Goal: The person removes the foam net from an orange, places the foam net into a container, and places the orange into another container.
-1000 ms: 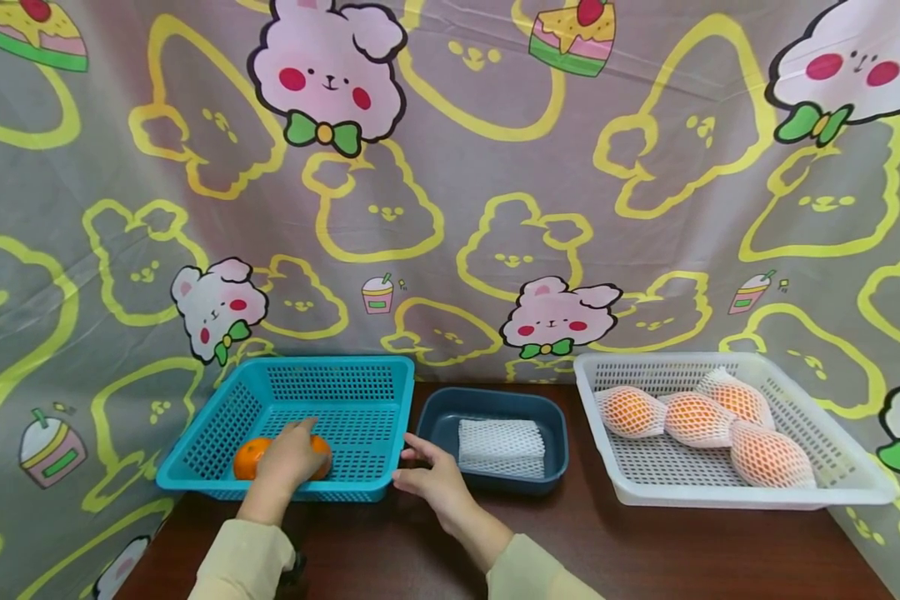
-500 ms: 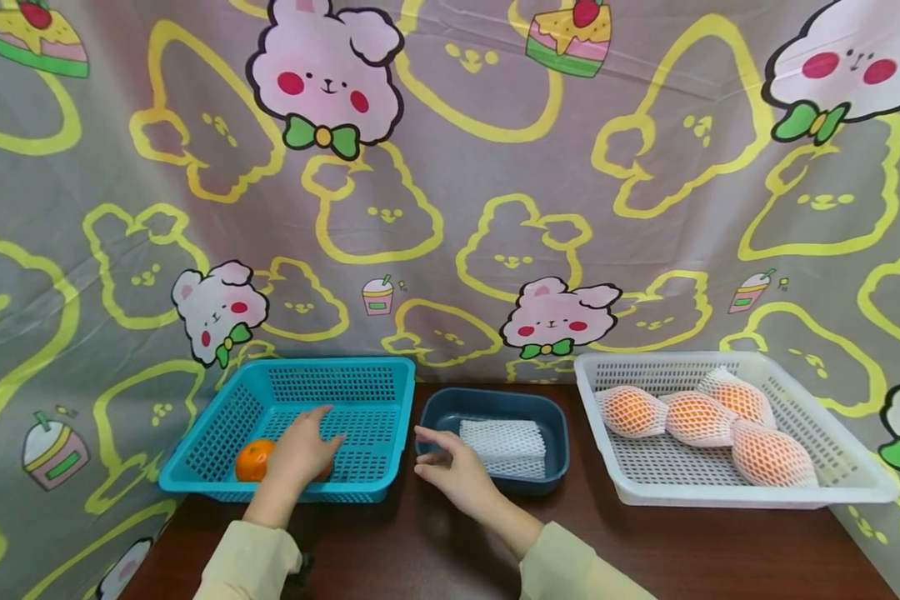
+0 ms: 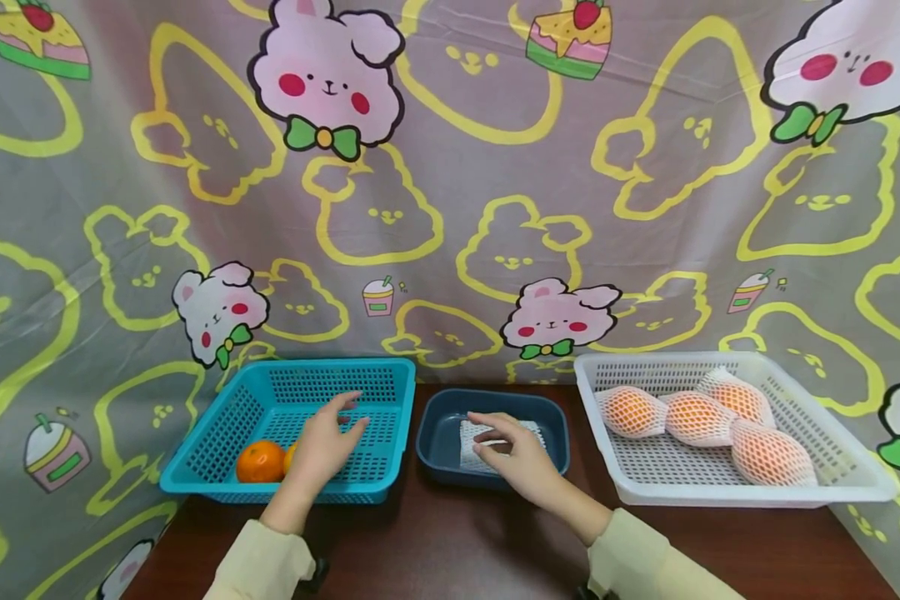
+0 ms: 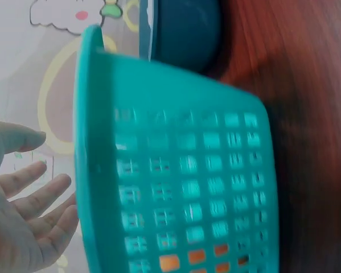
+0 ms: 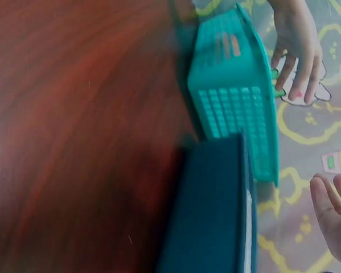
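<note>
My left hand [image 3: 326, 446] hovers over the teal basket [image 3: 337, 383] with fingers spread and nothing held; the left wrist view shows its palm [image 4: 28, 210] above the rim. Two oranges lie in that basket: one bare orange [image 3: 260, 462] in plain sight, the other orange [image 3: 290, 457] partly hidden behind the hand. My right hand [image 3: 525, 458], fingers loosely bent and holding nothing, is above the dark blue box [image 3: 437, 433]. White foam net sleeves [image 3: 467, 457] lie in the box, partly covered by this hand. Whether the fingers touch them, I cannot tell.
At the right stands a white basket [image 3: 675, 492] with several net-wrapped oranges [image 3: 697, 419]. All the containers stand on a dark brown wooden table [image 3: 450, 550]. A patterned curtain [image 3: 450, 167] hangs close behind them.
My right hand has moved right, from beside the teal basket to above the blue box. My left hand has risen and shifted right, off the oranges, uncovering part of the second one.
</note>
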Tool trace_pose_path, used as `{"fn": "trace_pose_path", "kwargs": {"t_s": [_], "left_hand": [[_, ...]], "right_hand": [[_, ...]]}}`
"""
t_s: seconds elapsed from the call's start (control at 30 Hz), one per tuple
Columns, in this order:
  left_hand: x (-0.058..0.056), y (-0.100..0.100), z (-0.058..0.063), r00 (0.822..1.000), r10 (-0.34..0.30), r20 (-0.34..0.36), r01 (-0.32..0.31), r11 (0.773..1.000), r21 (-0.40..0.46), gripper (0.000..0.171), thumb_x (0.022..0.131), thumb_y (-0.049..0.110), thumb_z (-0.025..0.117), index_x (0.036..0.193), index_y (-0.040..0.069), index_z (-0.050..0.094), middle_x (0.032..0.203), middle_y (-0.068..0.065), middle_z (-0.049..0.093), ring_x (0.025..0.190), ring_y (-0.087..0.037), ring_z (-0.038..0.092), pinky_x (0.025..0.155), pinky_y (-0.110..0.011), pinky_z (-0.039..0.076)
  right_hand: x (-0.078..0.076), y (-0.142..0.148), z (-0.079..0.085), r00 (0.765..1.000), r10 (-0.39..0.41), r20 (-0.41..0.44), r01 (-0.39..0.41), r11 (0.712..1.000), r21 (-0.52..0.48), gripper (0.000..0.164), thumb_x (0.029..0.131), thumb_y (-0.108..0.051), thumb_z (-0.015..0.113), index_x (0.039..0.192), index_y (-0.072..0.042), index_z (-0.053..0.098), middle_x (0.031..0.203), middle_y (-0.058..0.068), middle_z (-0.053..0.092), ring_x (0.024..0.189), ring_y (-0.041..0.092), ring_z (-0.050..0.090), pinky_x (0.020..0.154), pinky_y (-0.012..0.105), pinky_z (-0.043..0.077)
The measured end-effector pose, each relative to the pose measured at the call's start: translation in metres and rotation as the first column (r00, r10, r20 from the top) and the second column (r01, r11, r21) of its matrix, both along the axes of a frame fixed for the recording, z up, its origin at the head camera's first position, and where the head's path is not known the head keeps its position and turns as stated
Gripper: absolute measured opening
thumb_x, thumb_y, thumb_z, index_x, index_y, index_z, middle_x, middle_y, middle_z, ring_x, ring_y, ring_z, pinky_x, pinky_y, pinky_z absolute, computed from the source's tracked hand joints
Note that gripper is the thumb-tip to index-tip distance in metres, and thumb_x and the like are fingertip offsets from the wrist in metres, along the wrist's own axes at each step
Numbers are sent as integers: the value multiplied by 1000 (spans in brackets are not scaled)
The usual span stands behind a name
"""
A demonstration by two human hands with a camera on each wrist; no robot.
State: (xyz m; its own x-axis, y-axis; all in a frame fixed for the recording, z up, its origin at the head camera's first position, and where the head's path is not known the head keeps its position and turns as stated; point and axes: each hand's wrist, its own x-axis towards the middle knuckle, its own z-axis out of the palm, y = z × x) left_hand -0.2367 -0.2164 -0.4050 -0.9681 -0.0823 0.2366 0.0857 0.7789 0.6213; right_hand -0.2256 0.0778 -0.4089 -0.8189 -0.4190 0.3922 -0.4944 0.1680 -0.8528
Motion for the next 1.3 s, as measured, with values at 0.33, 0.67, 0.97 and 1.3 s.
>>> {"fn": "trace_pose_path", "kwargs": {"t_s": [0.33, 0.67, 0.97, 1.3], "left_hand": [[4, 37, 8, 997, -75, -23, 76, 995, 59, 42, 87, 20, 66, 127, 17, 54, 117, -6, 60, 103, -27, 57, 78, -44, 50], [7, 76, 12, 982, -179, -64, 185, 977, 108, 38, 87, 22, 66, 123, 15, 58, 116, -4, 59, 101, -26, 57, 76, -40, 51], [7, 110, -7, 944, -313, -102, 329, 910, 253, 33, 89, 25, 64, 121, 17, 59, 113, 0, 61, 98, -20, 59, 67, -29, 51], [6, 161, -24, 915, -399, -64, 370, 764, 529, 26, 88, 17, 65, 114, 13, 62, 106, -9, 64, 88, -20, 62, 72, -32, 52]], "right_hand": [[-4, 43, 20, 995, -52, -91, 55, 998, 32, 39, 88, 0, 60, 127, -2, 54, 118, 12, 56, 100, 35, 58, 80, 36, 50], [-24, 93, 22, 940, -261, -219, 290, 950, 114, 34, 90, -7, 60, 124, -6, 58, 115, 7, 58, 97, 21, 58, 78, 25, 49], [-57, 145, -7, 842, -467, -271, 503, 860, 80, 32, 88, -9, 63, 119, -4, 61, 111, 9, 62, 94, 9, 57, 74, 14, 46], [-67, 171, -12, 820, -478, -316, 568, 752, 335, 43, 83, -12, 67, 123, 1, 57, 116, 21, 52, 93, 39, 54, 72, 51, 47]]}}
